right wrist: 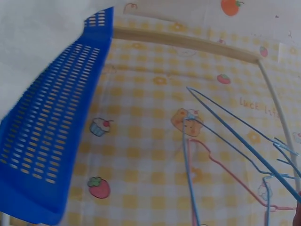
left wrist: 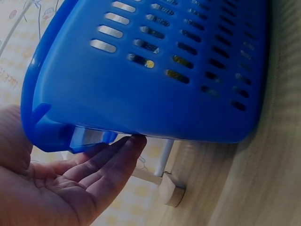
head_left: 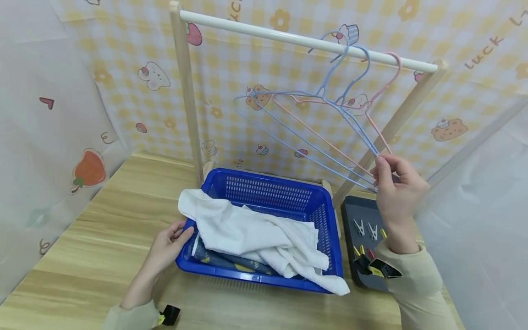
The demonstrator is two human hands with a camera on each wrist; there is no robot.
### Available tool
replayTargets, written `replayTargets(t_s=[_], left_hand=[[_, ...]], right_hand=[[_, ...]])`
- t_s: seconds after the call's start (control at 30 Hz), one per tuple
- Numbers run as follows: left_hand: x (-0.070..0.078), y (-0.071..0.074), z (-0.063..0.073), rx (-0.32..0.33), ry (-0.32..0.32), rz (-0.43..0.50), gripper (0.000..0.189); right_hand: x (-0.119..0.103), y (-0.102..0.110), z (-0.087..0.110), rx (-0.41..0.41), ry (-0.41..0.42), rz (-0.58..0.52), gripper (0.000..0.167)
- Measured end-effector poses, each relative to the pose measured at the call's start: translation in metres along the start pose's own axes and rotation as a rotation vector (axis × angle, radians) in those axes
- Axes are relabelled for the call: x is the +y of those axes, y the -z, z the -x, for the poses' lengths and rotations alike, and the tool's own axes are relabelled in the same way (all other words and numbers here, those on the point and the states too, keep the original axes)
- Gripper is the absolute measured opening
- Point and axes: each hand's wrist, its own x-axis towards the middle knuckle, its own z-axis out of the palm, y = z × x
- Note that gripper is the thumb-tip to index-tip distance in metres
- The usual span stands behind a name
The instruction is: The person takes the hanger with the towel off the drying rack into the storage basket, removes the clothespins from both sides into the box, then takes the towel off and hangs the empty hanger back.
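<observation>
At its left corner, the blue plastic basket (head_left: 264,189) is gripped by my left hand (head_left: 165,250), thumb on the rim. The left wrist view shows the fingers under the rim of the basket (left wrist: 113,94). White towels (head_left: 247,229) lie crumpled in it, one hanging over the front rim, with a dark patterned cloth (head_left: 231,263) beneath. My right hand (head_left: 398,183) pinches the right end of a blue hanger (head_left: 330,75). Another blue hanger (head_left: 363,68) and a pink hanger (head_left: 398,68) are close behind it. Whether the fingers also catch these is hidden.
A white rail (head_left: 255,31) on wooden posts (head_left: 187,91) stands behind the basket. At right, a dark grey tray (head_left: 354,208) holds several clothespins (head_left: 373,231), partly covered by my right forearm. All this stands on a wood-grain table (head_left: 103,229) before a checked backdrop.
</observation>
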Motion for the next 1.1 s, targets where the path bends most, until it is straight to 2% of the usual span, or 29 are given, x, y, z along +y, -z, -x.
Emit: replayTargets(t_s=[0.17, 0.27, 0.43, 0.77, 1.1], left_hand=[[0.000, 0.000, 0.001, -0.004, 0.032, 0.011, 0.041], [0.000, -0.001, 0.001, -0.001, 0.038, 0.001, 0.042], [-0.001, -0.001, 0.001, 0.008, 0.050, -0.018, 0.043], [-0.003, -0.002, 0.001, 0.009, 0.052, 0.000, 0.044], [0.000, -0.001, 0.000, -0.002, 0.067, -0.022, 0.043]], right_hand=[[0.010, -0.006, 0.009, -0.077, 0.058, 0.003, 0.008], [0.014, -0.009, 0.010, -0.139, 0.125, 0.028, 0.005], [0.016, -0.015, 0.010, -0.225, 0.133, 0.111, 0.009], [0.019, -0.025, 0.009, -0.276, 0.136, 0.154, 0.009], [0.022, -0.026, 0.009, -0.332, 0.148, 0.163, 0.012]])
